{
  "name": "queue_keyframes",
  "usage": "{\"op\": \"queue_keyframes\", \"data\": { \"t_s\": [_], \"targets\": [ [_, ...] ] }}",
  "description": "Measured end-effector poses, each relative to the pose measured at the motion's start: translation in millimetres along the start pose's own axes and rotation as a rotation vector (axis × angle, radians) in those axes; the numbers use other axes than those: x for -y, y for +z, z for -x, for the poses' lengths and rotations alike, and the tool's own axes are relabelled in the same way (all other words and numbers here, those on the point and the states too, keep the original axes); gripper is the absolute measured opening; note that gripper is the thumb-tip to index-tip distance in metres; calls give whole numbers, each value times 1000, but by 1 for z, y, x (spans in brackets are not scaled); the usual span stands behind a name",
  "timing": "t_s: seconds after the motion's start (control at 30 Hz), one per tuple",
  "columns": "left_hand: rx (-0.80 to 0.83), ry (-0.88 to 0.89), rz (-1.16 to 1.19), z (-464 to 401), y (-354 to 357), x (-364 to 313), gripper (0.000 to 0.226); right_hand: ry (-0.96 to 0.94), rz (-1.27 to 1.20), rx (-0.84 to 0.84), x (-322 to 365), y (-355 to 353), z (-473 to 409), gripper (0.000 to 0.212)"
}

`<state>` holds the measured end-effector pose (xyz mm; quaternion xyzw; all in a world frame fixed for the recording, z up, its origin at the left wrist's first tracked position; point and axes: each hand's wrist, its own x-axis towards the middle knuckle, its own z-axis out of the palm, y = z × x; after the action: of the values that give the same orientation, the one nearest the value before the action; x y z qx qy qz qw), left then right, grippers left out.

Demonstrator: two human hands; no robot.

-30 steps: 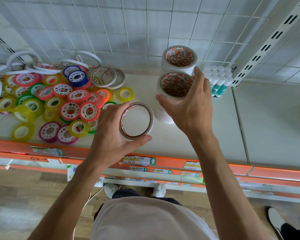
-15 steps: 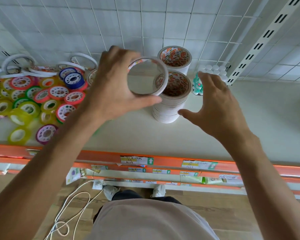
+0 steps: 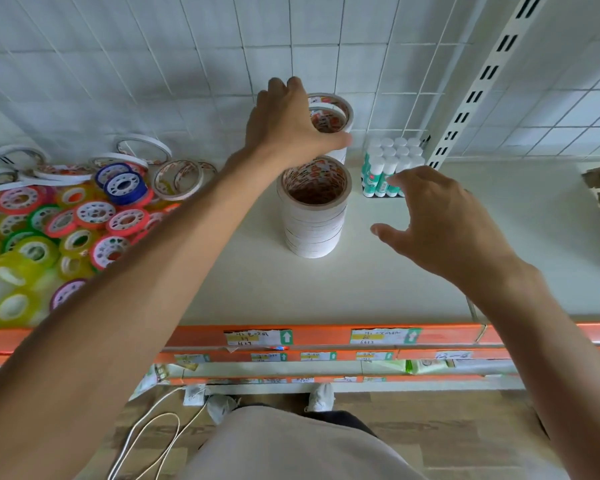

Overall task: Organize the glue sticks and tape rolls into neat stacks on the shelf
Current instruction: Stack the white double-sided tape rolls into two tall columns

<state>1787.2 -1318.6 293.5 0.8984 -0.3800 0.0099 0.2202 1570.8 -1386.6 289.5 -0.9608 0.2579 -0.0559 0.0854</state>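
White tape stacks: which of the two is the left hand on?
The rear stack, against the tiled wall. The left hand holds a roll at its top; the front stack stands untouched, nearer the shelf edge.

The person is wearing a pale beige top (image 3: 291, 448), dark trousers (image 3: 340, 419) (only a strip is showing) and white shoes (image 3: 321, 396); both forearms are showing bare, sleeveless.
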Motion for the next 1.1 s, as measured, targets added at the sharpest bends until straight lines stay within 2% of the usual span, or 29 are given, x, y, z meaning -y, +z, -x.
{"op": "queue_keyframes", "data": {
  "t_s": [0.33, 1.1],
  "targets": [
    [39, -67, -15, 1, 5, -6, 92, 39, -39, -87, -6, -2, 3, 53],
    [54, -74, 3, -1, 8, -3, 85, -10, -89, -33, -5, 16, 1, 61]
  ]
}}
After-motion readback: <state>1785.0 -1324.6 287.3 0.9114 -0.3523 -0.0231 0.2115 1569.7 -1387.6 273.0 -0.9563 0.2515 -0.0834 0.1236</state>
